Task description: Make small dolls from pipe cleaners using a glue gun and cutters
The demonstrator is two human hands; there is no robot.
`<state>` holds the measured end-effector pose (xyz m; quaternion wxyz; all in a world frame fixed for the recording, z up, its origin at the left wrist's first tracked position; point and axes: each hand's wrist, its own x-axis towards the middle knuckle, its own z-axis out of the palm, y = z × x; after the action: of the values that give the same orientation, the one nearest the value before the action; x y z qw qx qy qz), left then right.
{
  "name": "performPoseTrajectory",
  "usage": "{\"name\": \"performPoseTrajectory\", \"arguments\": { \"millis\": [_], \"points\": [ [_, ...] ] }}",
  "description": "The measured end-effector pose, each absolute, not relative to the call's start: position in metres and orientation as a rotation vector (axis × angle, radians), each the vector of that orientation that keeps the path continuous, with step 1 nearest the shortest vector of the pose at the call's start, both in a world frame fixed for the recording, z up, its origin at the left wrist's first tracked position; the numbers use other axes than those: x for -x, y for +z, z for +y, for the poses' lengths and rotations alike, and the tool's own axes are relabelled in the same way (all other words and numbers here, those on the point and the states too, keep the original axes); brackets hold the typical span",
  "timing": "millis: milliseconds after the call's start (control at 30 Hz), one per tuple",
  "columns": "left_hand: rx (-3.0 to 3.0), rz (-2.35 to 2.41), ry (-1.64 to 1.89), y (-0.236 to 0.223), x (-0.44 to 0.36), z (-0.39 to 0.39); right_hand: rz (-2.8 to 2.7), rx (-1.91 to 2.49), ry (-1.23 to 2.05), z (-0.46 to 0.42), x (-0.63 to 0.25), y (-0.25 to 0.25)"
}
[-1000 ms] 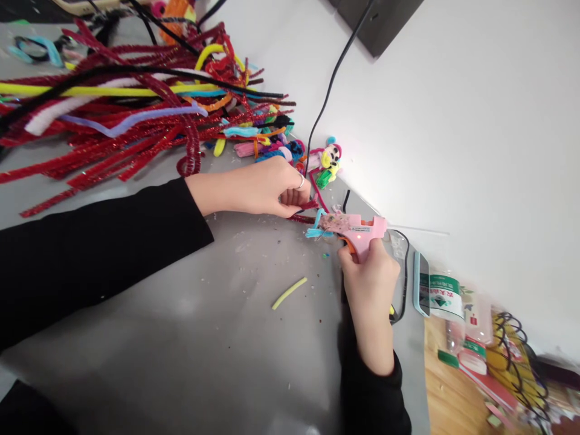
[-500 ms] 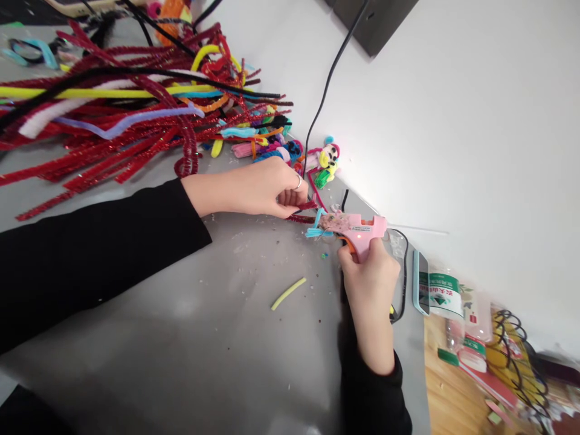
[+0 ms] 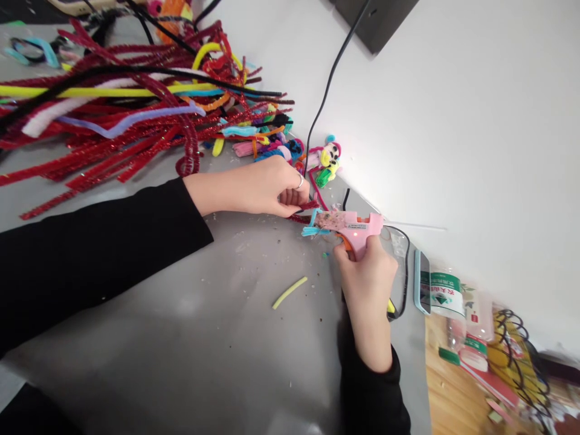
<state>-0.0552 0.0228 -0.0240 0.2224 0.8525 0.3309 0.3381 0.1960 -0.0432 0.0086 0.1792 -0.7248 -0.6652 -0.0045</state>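
Observation:
My right hand (image 3: 369, 272) is wrapped round the handle of a pink glue gun (image 3: 356, 229), its nozzle end pointing left. My left hand (image 3: 281, 190) pinches a dark red pipe cleaner (image 3: 310, 205) just left of the nozzle. Light blue pipe cleaner pieces (image 3: 312, 229) lie at the nozzle, partly covering it; whether they touch it I cannot tell. Beyond the left hand sit small figures of coloured pipe cleaner, among them one with a yellow face (image 3: 327, 158). A short yellow-green piece (image 3: 290, 292) lies on the grey mat below.
A big heap of mostly red pipe cleaners (image 3: 149, 121) spreads over the far left. A black cable (image 3: 333, 72) runs down the white surface. On the right are a phone (image 3: 422, 283), a plastic bottle (image 3: 446, 293) and a spiral-bound yellow item (image 3: 510, 350). Small scraps dot the mat (image 3: 203, 356).
The glue gun and my right hand have shifted slightly left, bringing the nozzle closer to the red pipe cleaner. My left hand keeps its pinch almost in place.

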Motion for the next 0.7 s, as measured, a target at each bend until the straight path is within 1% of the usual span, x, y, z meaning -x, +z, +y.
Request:
{"name": "performPoseTrajectory", "arguments": {
  "millis": [400, 700],
  "points": [
    [-2.262, 0.877, 0.891, -0.0254, 0.0560, 0.0236, -1.934, 1.949, -0.123, -0.0444, -0.2043, 0.0029],
    [-2.291, 0.896, 0.905, -0.0230, 0.0566, 0.0220, -1.918, 1.970, -0.113, -0.0447, -0.2036, 0.0067]
  ]
}}
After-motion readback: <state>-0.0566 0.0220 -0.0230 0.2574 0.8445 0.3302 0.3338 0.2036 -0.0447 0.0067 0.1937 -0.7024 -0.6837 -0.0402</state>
